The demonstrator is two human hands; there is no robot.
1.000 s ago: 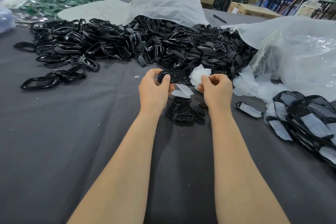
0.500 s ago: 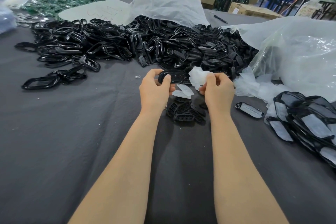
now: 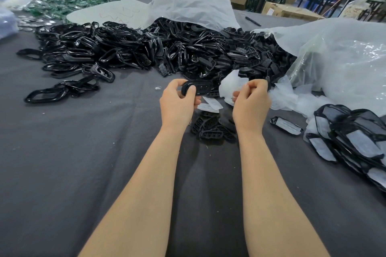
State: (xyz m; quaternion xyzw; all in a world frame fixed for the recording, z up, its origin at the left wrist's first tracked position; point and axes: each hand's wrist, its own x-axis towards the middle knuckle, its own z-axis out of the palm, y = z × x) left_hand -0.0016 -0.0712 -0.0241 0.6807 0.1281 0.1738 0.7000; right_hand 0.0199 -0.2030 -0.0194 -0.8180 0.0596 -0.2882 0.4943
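The left grip (image 3: 177, 102) is curling its thumb and fingers round one end of a black oval plastic casing (image 3: 201, 87), holding it above the dark grey cloth-covered surface (image 3: 83, 162). Just to its right, the right grip (image 3: 250, 104) is pinching a crumpled white translucent film (image 3: 231, 84). A small heap of black slotted plastic inserts (image 3: 213, 127) is lying beneath both.
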